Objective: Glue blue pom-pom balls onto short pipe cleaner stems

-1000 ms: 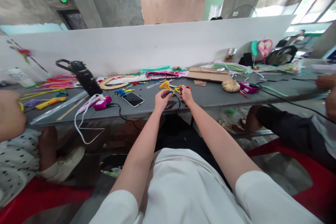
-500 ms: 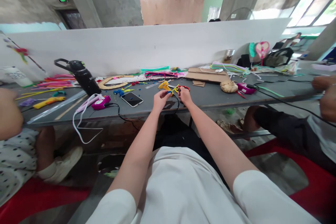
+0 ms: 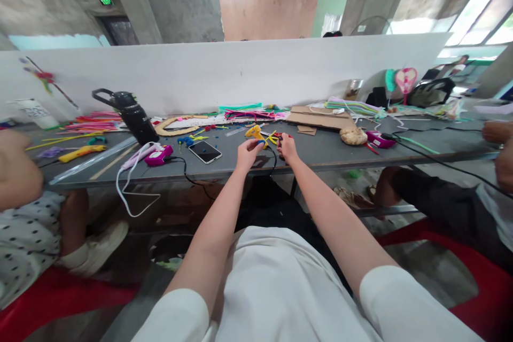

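My left hand [image 3: 248, 155] is closed in a pinch on a small blue fuzzy piece [image 3: 260, 142], just above the table's front edge. Close beside it, my right hand [image 3: 287, 148] has its fingers curled together; what they hold is too small and covered to make out. Thin yellow strips [image 3: 272, 138] show between the hands. Behind them lies a yellow glue gun [image 3: 253, 131], its black cord running down over the edge. Red scissor handles [image 3: 278, 134] show partly behind my right fingers.
Left of my hands lie a phone [image 3: 205, 152], a magenta box [image 3: 158, 155] with cords and a black bottle [image 3: 134, 117]. Cardboard [image 3: 318, 117] and a tan lump [image 3: 353, 135] lie to the right. People sit on both sides; a white partition [image 3: 240, 72] stands behind.
The whole view has shifted slightly, so things appear a little further right. My right hand now covers more of the red handles. The left hand keeps its pinch on the blue piece.
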The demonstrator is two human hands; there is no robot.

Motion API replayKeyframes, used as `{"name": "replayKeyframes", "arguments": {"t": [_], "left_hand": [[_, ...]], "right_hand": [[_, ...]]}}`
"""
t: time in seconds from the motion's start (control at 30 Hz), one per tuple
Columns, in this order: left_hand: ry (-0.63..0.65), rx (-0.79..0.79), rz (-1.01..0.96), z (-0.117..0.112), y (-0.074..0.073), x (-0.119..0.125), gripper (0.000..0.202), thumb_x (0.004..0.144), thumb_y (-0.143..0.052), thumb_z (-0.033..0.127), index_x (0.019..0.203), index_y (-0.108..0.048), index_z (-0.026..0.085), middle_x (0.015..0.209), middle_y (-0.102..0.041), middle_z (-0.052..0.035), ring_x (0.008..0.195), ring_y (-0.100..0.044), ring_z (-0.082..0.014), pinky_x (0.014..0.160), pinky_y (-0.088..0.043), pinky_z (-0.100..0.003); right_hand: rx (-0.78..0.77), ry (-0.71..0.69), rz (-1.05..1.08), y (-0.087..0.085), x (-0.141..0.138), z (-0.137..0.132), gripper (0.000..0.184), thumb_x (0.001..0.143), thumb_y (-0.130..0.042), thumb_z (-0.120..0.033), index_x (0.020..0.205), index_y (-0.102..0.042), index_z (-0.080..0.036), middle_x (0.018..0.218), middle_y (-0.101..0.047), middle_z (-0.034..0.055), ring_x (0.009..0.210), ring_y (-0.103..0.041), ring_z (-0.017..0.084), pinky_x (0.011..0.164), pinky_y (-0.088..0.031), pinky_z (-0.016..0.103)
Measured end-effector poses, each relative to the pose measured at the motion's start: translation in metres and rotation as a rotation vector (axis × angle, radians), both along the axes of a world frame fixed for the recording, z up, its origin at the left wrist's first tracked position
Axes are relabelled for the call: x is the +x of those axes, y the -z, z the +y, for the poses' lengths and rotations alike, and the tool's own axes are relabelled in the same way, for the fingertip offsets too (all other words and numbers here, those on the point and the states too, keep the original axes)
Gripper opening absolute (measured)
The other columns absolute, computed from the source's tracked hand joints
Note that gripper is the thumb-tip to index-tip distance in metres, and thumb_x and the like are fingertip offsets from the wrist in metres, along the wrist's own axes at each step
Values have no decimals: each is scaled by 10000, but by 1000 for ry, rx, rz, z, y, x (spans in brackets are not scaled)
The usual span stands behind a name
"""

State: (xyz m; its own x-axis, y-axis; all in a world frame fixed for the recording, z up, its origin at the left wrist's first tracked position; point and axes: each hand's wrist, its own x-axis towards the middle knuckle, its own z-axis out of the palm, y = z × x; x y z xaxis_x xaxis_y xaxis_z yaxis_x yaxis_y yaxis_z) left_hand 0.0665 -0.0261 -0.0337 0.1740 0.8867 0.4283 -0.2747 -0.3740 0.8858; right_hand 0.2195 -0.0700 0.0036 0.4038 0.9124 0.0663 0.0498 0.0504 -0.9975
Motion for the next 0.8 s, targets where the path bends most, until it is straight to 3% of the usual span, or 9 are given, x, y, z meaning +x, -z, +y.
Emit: {"name": "replayKeyframes", "arguments": {"t": [0.3,0.8], "left_hand": [[13,-28,-25,1,1,-2,424,655,-797,404,973,-737,131,921,-743,-105,861,-704,-228,880,-552,-419],[-51,14,12,4,4,-5,389,658,-793,345,991,-747,150,970,-746,-105,925,-697,-241,926,-527,-426]], "right_hand": [[2,-7,59,8,4,7,393,915,-338,-387,581,-431,-204,395,-360,-36,336,-306,82,337,-219,193],[-39,-71,96,6,9,8,395,909,-364,-444,603,-436,-205,392,-352,-40,319,-277,79,315,-193,188]]}}
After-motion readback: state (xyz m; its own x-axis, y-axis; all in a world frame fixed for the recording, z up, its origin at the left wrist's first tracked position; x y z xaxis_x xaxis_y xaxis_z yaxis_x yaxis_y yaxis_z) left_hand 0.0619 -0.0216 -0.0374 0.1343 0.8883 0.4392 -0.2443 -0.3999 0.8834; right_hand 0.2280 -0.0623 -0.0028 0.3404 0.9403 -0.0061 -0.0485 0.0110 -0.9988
